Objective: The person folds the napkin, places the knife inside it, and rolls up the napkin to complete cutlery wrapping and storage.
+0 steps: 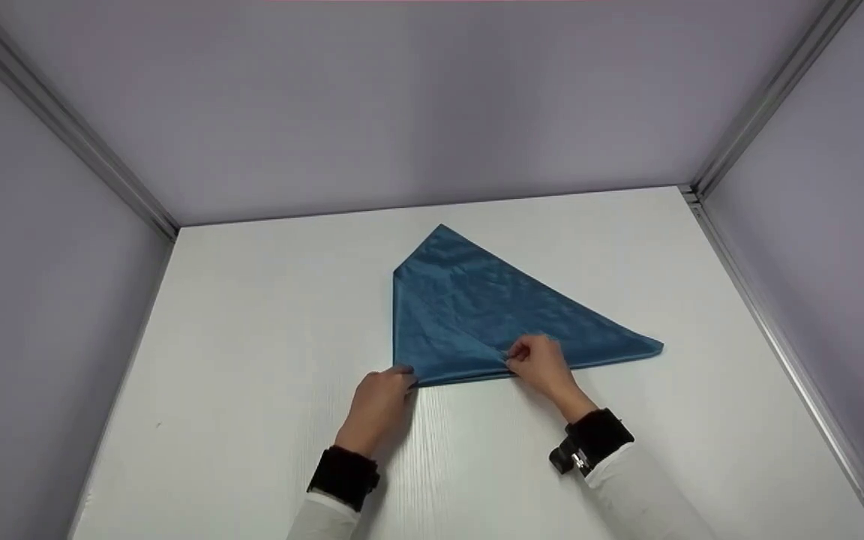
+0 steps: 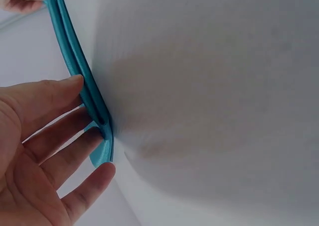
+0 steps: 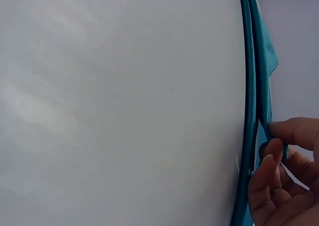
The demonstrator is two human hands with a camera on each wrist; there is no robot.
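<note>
a shiny blue folded fabric cloth (image 1: 477, 315) lies flat at the centre of the white wood-grain table (image 1: 252, 337). the left hand (image 1: 379, 409), lower centre of the frame, has nearly straight fingers touching the cloth's near-left corner. the right hand (image 1: 543, 366), just right of it, pinches the cloth's near edge between thumb and fingertips.

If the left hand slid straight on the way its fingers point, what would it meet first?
The left hand already has its fingertips at the near-left corner of the folded blue cloth, so it would probably push into that corner at once; beyond it lies more cloth on the white table.
</note>
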